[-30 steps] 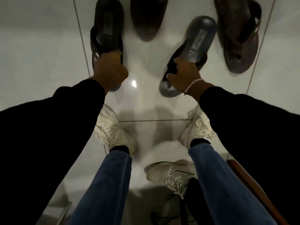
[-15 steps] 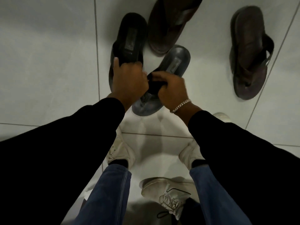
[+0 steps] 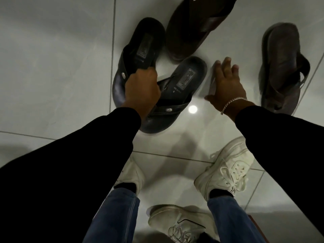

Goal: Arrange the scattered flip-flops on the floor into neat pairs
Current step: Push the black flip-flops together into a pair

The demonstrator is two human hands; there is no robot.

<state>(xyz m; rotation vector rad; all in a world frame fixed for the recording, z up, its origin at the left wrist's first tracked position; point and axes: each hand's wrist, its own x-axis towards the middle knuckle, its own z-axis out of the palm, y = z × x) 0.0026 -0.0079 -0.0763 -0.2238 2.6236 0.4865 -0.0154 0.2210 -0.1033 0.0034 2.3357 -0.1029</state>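
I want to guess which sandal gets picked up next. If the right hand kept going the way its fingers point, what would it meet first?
The right hand is open, its fingers pointing up the frame over bare floor tile. The way looks free between the two brown sandals, though depth is unclear.

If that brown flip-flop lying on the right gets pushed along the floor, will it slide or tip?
The brown flip-flop would probably slide easily: the tiled floor looks glossy. It lies flat on its sole, so tipping seems unlikely. Its straps look soft and may flex if grabbed.

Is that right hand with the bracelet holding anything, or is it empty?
Empty. The right hand is open, fingers spread over bare floor, between the black flip-flop and the brown flip-flop, touching neither.
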